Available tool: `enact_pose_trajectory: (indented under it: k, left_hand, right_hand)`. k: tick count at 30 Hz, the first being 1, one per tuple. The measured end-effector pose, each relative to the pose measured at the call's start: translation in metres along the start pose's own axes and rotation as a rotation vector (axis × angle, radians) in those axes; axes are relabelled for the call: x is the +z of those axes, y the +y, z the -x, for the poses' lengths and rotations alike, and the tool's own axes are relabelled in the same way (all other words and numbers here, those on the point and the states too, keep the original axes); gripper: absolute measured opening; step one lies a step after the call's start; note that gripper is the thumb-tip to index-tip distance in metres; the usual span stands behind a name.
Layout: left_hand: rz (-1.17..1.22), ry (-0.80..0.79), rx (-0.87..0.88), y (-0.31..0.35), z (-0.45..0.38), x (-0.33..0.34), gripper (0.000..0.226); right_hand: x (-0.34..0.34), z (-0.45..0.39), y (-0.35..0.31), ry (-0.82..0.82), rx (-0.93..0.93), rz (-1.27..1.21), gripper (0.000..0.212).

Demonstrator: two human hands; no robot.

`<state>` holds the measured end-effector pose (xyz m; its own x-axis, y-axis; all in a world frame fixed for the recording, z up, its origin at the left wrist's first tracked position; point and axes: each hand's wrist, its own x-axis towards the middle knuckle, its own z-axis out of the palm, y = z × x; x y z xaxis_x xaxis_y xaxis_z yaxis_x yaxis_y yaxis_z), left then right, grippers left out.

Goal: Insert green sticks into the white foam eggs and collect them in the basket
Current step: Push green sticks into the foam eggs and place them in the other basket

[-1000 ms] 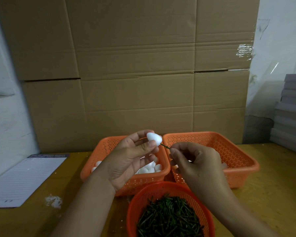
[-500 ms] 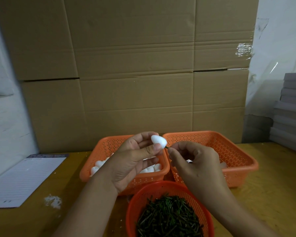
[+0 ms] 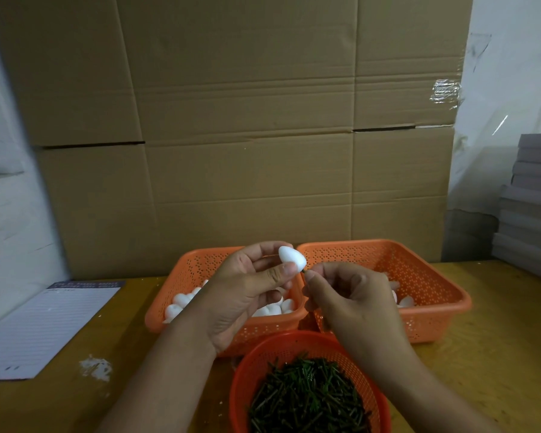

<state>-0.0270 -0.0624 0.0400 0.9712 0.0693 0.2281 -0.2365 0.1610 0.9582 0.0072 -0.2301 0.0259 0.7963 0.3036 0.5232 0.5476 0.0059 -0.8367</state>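
the left hand pinches a white foam egg above the orange perforated plastic baskets; the right hand pinches a thin green stick at the egg's narrow end.

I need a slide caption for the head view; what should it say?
Left hand holds a white foam egg while the right hand pushes in a green stick.
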Motion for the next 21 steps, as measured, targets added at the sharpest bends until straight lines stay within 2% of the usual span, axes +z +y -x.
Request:
enact_pose_trajectory:
  k: [3, 9, 16, 21]
  left_hand:
    - [-0.019, 0.025, 0.023, 0.0, 0.0, 0.001, 0.048]
    - [-0.064, 0.044, 0.04, 0.0, 0.001, 0.006, 0.046]
    - [0.007, -0.007, 0.024, -0.001, 0.002, 0.01, 0.04]
    - [-0.053, -0.027, 0.038, -0.003, 0.001, 0.01, 0.04]
  right_hand:
    - [0.003, 0.002, -0.001, -0.049, 0.181, -0.238, 0.018]
    - [0.006, 0.0, 0.005, -0.12, 0.436, -0.533, 0.017]
    - [0.007, -0.003, 0.007, -0.192, 0.512, -0.639, 0.016]
    - [0.006, -0.002, 0.009, -0.21, 0.518, -0.664, 0.017]
